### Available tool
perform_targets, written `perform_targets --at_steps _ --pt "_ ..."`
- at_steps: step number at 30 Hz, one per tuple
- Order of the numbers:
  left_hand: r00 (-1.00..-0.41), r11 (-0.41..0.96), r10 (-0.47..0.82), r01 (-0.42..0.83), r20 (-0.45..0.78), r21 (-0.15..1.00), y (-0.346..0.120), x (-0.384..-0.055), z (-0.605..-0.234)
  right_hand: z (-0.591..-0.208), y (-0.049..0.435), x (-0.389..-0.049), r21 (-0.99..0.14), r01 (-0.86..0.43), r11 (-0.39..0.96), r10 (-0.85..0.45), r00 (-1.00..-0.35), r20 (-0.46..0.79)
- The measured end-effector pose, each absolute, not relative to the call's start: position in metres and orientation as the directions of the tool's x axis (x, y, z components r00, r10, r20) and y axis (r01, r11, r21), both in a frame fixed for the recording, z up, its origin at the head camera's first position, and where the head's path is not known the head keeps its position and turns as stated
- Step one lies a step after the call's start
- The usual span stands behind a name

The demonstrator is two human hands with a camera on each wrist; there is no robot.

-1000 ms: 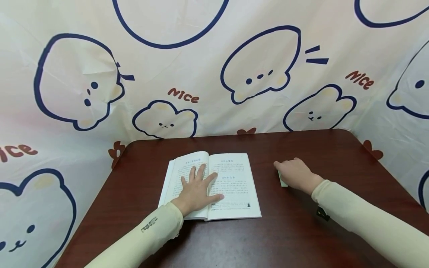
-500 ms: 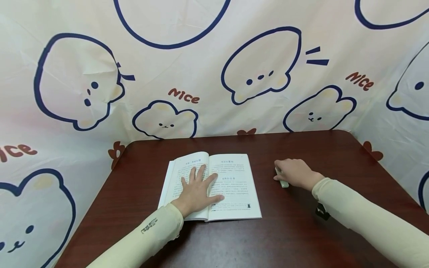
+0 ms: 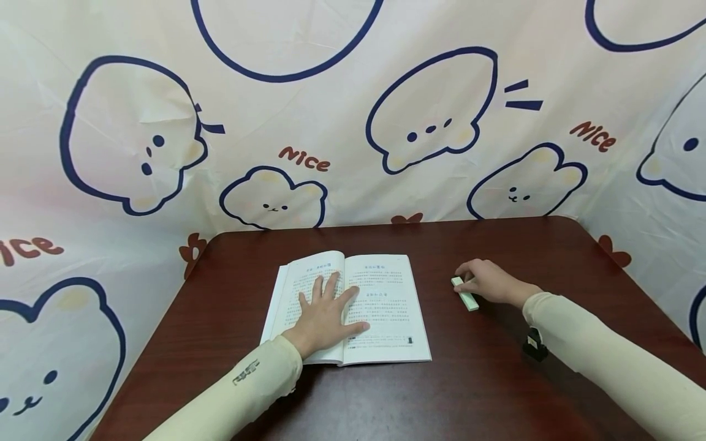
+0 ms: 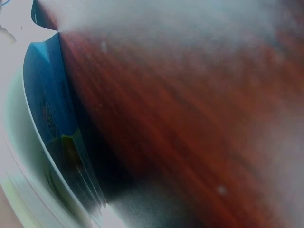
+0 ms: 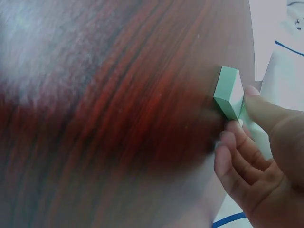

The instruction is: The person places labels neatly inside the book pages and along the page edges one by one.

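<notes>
An open book (image 3: 386, 306) with printed pages lies on the table, slightly left of centre in the head view. My left hand (image 3: 325, 312) rests flat across its left page and gutter, fingers spread. The left wrist view shows the book's curved pages and blue cover (image 4: 50, 99) along the left side, while that hand is mostly out of frame. To the right of the book, my right hand (image 3: 491, 282) pinches the far end of a small pale green block (image 3: 469, 300) between thumb and fingers. In the right wrist view the block (image 5: 228, 88) sits at the fingertips.
The dark reddish-brown wooden table (image 3: 375, 404) is bordered at the back and sides by a pale curtain (image 3: 342, 122) with cartoon bears and "Nice" lettering. A black device (image 3: 534, 344) is strapped under the right wrist.
My right hand has drawn slightly to the right, with its thumb and fingers now around the block's end, exposing more of the green block. The left hand and book have stayed put.
</notes>
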State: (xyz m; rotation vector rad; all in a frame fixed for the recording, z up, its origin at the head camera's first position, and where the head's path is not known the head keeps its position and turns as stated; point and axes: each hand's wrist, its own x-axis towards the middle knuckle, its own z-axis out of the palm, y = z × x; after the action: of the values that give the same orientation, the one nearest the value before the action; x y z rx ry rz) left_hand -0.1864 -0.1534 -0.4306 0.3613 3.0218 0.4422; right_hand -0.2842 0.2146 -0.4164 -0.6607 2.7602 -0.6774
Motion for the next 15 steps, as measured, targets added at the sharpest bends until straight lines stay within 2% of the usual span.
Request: perform_targets --at_steps 6,15 --pt "-0.97 0.932 0.242 0.223 -0.032 0.287 -0.153 -0.186 -0.431 -0.423 0.222 -0.287 -0.567 -0.362 0.74 -0.474 -0.879 -0.058" --pt "-0.97 0.93 0.242 0.223 -0.029 0.293 -0.153 -0.186 -0.431 -0.431 0.228 -0.289 -0.585 -0.303 0.752 -0.397 -0.917 -0.035"
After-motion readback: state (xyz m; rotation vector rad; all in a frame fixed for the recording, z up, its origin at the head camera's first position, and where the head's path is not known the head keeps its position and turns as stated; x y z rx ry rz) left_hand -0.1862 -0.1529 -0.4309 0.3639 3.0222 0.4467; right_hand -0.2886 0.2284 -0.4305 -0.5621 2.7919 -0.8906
